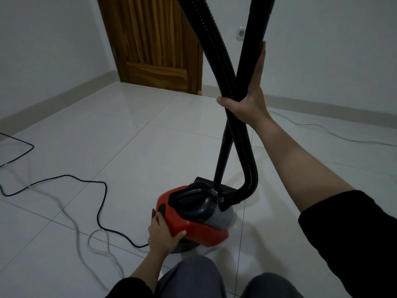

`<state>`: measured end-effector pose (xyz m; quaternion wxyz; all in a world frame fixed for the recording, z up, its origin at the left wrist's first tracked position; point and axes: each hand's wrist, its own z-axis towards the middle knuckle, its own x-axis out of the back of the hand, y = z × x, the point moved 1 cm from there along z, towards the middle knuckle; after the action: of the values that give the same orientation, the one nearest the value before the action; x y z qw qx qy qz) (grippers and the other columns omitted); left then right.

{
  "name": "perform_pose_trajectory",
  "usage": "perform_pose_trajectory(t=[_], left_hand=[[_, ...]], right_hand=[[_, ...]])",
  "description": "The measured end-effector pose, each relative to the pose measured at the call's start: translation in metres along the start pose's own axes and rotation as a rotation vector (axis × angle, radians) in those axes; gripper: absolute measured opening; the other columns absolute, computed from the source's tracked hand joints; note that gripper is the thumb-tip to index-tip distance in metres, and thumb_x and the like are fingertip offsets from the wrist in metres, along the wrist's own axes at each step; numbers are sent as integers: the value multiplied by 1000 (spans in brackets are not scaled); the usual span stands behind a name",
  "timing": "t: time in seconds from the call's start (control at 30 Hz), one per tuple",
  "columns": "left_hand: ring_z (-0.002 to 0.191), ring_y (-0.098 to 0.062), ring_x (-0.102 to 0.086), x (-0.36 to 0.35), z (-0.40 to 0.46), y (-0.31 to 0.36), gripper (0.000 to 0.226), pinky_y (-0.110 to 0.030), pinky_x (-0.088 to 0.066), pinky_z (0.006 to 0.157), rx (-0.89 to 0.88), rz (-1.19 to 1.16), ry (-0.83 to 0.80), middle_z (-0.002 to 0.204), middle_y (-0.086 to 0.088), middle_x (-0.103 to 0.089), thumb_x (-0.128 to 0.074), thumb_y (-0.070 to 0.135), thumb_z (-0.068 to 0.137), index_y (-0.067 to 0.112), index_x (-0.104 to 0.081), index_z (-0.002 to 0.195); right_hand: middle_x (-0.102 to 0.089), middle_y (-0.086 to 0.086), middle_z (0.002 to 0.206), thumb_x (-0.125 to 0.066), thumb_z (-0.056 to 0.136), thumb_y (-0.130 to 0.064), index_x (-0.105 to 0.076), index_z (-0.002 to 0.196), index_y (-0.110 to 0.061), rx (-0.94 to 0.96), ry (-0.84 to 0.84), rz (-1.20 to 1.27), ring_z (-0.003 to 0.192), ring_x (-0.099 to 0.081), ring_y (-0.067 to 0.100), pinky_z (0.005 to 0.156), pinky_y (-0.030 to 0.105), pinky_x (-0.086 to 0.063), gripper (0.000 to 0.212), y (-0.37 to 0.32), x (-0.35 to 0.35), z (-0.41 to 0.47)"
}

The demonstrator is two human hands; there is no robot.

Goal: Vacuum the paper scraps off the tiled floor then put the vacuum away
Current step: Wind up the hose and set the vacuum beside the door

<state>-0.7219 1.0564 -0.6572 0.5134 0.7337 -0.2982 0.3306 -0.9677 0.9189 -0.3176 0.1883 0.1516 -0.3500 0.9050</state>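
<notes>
Grey-trousered knees (193,276) sit lowest in view, so the person is crouched or seated just behind the machine. Of the 2 hands, the left hand (163,233) rests on the rear corner of the red and grey plastic canister vacuum (193,216), thumb hooked over the red shell and fingers laid along its side near a dark switch; it looks placed to steady the body or reach that switch. The right hand (250,91) is raised at arm's length, thumb and palm gathering 2 things together where they cross: the black ribbed flexible hose (212,46) and the smooth black rigid wand (255,29). Its fingers lie long and fairly straight up the wand, with only the thumb wrapped round the bundle. Holding both upright likely keeps them from toppling while the machine is tidied.

Below, the wand runs down to a black floor nozzle (225,186) just behind the canister. A thin black power cord (101,190) trails left across the glossy white tiled floor (129,136), with a pale cable (322,127) to the right. No paper scraps show on the tiles, so I judge the vacuuming done and putting away begun. A wooden door (154,39) stands beyond.
</notes>
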Motion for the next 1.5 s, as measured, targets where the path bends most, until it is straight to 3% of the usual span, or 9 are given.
perform_pose_trajectory(t=[0.1,0.27,0.47,0.6,0.73,1.07,1.27,1.4,1.5], left_hand=[[136,-40,-25,3,8,-4,131,-53,-31,107,27,35,-46,155,-15,-14,-66,79,56,13,-6,152],[138,-35,-30,2,18,-9,164,-54,-32,108,46,-21,-70,156,-12,-15,-51,99,17,15,-7,151],[138,-40,-26,3,20,3,170,-55,-33,108,84,-43,-106,154,-17,-10,-67,88,15,14,2,151],[136,-38,-30,6,18,4,167,-52,-36,107,87,-92,-63,153,-14,-16,-72,84,13,13,-10,151],[141,-32,-26,4,18,0,169,-53,-35,108,79,-139,-38,155,-12,-15,-67,87,7,14,-16,150],[126,-35,-43,5,17,0,158,-48,-42,104,88,-218,-5,140,-10,-30,-76,80,10,12,-29,145],[124,-39,-41,-5,13,7,150,-48,-40,105,99,-191,21,139,-14,-30,-74,83,16,17,-29,143],[132,-36,-37,-10,8,8,152,-50,-35,108,61,-145,47,149,-11,-28,-66,89,21,17,-24,148],[136,-32,-33,-11,10,7,151,-54,-32,108,-7,-15,99,153,-10,-28,-58,93,26,11,-25,148]], right_hand=[[1,-34,145,-79,75,-6,17,153,-2,-18,19,-3,93,-62,-4,71,31,-61,124,3,0,2],[2,-14,153,-80,74,-8,17,154,-7,-41,19,9,93,-65,12,72,36,-62,125,5,-1,5],[-1,1,164,-80,74,-10,17,155,-13,-65,17,14,89,-66,13,71,36,-62,127,9,-4,8],[-7,-4,160,-80,75,-9,16,155,-11,-72,16,10,85,-66,11,70,35,-62,126,10,-3,8],[-6,-35,144,-80,75,-8,17,155,-10,-66,21,-1,83,-65,10,72,30,-61,125,11,-2,8],[-5,-8,156,-79,76,-8,17,154,-7,-64,29,0,88,-65,13,73,36,-62,124,11,-1,8],[-13,-28,144,-78,77,-9,16,154,-6,-53,63,-10,95,-64,15,77,36,-61,121,15,2,8],[-15,-8,159,-78,76,-14,17,154,-7,-85,69,-15,97,-65,21,77,43,-61,123,13,4,7],[-23,-35,141,-78,75,-14,14,155,-9,-62,79,2,93,-65,22,75,43,-61,123,17,5,7]])
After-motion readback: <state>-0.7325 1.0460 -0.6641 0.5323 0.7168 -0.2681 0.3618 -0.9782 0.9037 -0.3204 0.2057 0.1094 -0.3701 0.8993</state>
